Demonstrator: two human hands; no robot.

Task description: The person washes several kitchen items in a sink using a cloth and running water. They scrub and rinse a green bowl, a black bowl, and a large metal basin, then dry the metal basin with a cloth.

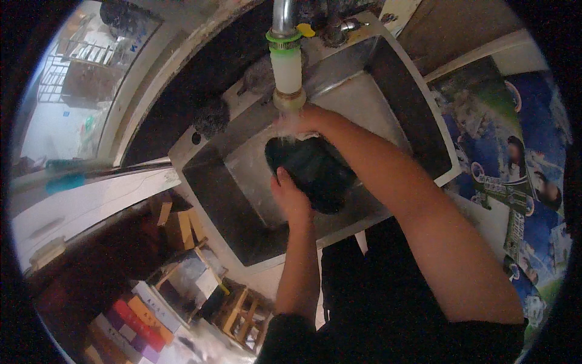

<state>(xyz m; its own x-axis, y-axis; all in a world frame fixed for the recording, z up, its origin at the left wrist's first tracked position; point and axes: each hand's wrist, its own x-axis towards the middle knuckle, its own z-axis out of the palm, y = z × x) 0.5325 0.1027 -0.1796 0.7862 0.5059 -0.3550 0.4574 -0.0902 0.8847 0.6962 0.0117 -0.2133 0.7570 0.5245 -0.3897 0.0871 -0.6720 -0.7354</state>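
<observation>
Over a grey sink (241, 170), a dark, elongated item with rounded ends (311, 170), perhaps a shoe, lies tilted beneath the faucet. My left hand (291, 193) holds its lower left side, thumb on top. My right hand (302, 122) is at the item's upper end, just under the faucet's nozzle (287, 75), with something pale at the fingers; the spray blurs them, and what exactly it grips cannot be told. Water runs from the nozzle onto that hand and the item. A green clamp (283, 40) with a yellow tab rings the nozzle's top.
A metal tap handle (352, 26) stands on the sink's back right corner. Printed blue posters (523, 150) cover the right side. A wooden rack (245, 318) and colourful boxes (141, 318) are at lower left, below a window ledge (95, 207).
</observation>
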